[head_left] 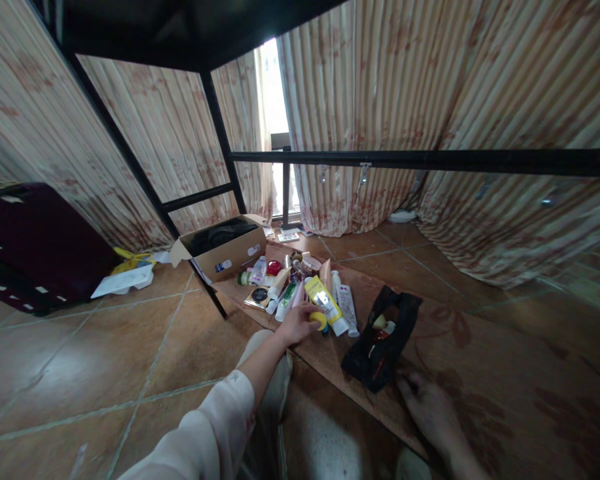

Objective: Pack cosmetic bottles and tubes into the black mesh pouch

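My left hand (299,325) pinches a round yellow lid-like piece (319,321) at the near edge of a pile of cosmetics. A yellow squeeze tube (325,303) lies just beyond it, beside a white tube (347,305). Further left are a compact case (259,297), a red-topped jar (274,267) and several other tubes and bottles. To the right a black mesh pouch (380,340) lies with its mouth up, small items visible inside. Near the pouch's lower corner is my right hand (427,407), its fingers loosely bent and apart; the hand is dim and slightly blurred.
Under the pile runs a brown patterned mat (460,333) on the tiled floor (170,360). A cardboard box (225,247) with dark contents stands behind. Black metal frame bars (420,160) cross overhead and beyond. A dark suitcase (45,247) stands left; curtains (380,100) hang behind.
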A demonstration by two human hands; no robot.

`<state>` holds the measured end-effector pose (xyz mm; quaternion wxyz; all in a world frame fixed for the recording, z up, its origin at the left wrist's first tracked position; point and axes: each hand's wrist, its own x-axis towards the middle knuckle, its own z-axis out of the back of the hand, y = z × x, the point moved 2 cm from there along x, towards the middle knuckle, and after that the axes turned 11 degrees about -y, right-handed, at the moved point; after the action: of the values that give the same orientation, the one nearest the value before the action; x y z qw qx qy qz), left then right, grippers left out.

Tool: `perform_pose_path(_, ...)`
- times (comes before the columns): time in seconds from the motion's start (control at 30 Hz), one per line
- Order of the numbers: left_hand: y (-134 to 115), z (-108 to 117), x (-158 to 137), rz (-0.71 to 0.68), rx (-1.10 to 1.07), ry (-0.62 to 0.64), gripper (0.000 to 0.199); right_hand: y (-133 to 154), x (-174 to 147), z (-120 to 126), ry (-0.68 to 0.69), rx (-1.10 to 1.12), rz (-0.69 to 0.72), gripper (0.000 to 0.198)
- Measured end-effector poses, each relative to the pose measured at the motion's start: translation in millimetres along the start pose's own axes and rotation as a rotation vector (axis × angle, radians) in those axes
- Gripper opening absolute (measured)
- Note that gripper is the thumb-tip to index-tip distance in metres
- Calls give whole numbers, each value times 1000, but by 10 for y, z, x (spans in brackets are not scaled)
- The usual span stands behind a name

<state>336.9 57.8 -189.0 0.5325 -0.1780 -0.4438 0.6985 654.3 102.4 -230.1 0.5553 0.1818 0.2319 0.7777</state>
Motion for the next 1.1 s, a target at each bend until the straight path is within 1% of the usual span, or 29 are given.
perform_pose_path(0.2,32,-18,7,1,33,-8,34,19,-13,18,-23,3,6,42)
perform_pose_path(0.4,17,-12,0,2,55,-3,33,22,-17,23,-5,7,-10,42)
perform_pose_path(0.63,12,-6,7,22,79,-7,35,15,-11,12,-36,22,16,40)
perform_pose_path(1.1,89,-2,35,-1,54,19,39,35,-14,15,-48,56,10,39)
